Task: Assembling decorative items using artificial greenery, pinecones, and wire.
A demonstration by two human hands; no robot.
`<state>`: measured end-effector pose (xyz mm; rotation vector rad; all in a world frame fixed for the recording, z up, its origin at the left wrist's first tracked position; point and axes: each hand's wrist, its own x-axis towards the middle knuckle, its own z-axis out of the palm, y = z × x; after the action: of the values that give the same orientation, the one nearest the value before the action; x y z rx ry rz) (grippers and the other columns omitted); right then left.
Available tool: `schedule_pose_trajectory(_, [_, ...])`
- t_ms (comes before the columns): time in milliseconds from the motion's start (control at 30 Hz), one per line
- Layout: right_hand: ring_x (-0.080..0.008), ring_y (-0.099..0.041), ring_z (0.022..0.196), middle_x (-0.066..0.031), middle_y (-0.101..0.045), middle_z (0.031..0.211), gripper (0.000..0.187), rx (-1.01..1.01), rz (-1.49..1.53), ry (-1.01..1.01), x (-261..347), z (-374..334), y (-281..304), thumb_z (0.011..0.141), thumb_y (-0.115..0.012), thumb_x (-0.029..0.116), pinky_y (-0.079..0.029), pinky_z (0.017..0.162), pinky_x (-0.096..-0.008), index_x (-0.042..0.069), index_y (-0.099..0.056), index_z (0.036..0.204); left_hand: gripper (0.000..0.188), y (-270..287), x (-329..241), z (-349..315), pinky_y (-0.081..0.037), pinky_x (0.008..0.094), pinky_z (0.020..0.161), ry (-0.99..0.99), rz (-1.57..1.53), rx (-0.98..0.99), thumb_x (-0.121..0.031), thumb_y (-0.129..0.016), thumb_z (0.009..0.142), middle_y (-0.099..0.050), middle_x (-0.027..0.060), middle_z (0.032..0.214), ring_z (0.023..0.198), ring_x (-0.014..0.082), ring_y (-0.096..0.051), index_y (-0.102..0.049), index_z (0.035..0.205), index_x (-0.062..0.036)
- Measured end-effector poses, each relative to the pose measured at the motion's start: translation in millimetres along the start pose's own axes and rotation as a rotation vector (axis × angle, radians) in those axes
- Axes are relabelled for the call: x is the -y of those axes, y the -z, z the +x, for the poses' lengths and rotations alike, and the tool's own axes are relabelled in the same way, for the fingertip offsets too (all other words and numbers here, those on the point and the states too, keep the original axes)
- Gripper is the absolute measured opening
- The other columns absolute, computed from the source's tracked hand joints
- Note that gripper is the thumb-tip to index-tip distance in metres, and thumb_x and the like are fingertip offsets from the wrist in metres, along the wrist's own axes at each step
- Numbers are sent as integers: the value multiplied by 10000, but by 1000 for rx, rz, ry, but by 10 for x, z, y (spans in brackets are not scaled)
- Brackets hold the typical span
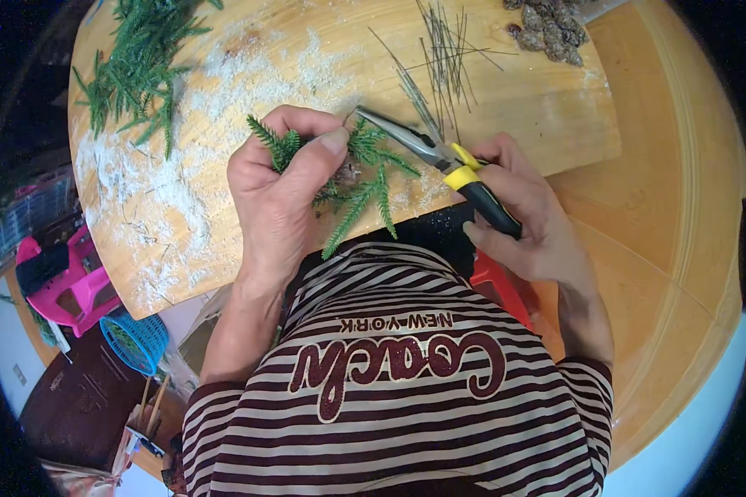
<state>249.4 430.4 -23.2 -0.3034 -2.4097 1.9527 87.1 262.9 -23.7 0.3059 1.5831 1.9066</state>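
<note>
My left hand [286, 170] pinches a green artificial pine sprig [360, 195] between thumb and fingers, over the near edge of the wooden board. Its needled tips fan out on both sides of the hand, and a small brownish piece, perhaps a pine cone, shows partly at its middle. In my right hand [526, 207] is a pair of long-nose pliers [427, 149] with black and yellow handles. The plier tips reach to just beside my left thumb, at what looks like a thin wire end; whether they grip it I cannot tell.
Several thin dark wires [448, 62] lie scattered at the board's far side. Frosted pine cones [551, 33] are heaped at far right, green pine branches [137, 66] at far left. White flakes [265, 79] cover much of the wooden board [547, 108]. A blue basket [137, 341] and pink stool [66, 282] stand lower left.
</note>
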Motion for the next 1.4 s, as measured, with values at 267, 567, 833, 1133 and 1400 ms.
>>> schedule_pose_trajectory(267, [-229, -435, 966, -109, -422, 1017, 318, 64, -42, 80, -24, 88, -13, 696, -590, -63, -351, 835, -263, 9, -566, 1005, 51, -28, -4, -2, -430, 192, 613, 6, -47, -25, -7, -599, 796, -601, 14, 728, 631, 53, -525, -615, 842, 11])
schedule_pose_trajectory(567, [-226, -469, 967, -122, -454, 1051, 271, -1, -179, 95, -137, 81, -38, 713, -563, -52, -361, 844, -271, 12, -578, 976, 57, -53, -6, 26, -424, 198, 586, 115, -112, -63, -8, -619, 772, -608, 12, 714, 617, 52, -522, -615, 822, 17])
schedule_pose_trajectory(833, [-341, -532, 901, -152, -502, 1013, 274, -232, -875, 138, -47, 94, -197, 625, -678, 42, -464, 707, -388, 66, -549, 866, 59, -18, 24, 86, -440, 211, 559, 231, -195, -93, -6, -608, 767, -609, 38, 696, 569, 71, -520, -617, 823, 10])
schedule_pose_trajectory(1133, [-286, -493, 917, -163, -501, 1014, 239, -83, -401, 157, -43, 48, -15, 706, -614, 4, -397, 800, -317, 8, -575, 941, 52, -77, -60, 17, -490, 234, 539, 141, -225, -38, -18, -596, 788, -620, 62, 715, 564, 97, -548, -611, 824, 17])
schedule_pose_trajectory(1400, [-236, -468, 879, -127, -485, 978, 209, -76, -112, 157, -68, 53, 15, 696, -603, -16, -364, 762, -276, -4, -566, 901, 41, -65, -61, -6, -498, 240, 551, 120, -236, 13, -5, -590, 791, -629, 74, 765, 589, 98, -554, -607, 820, 19])
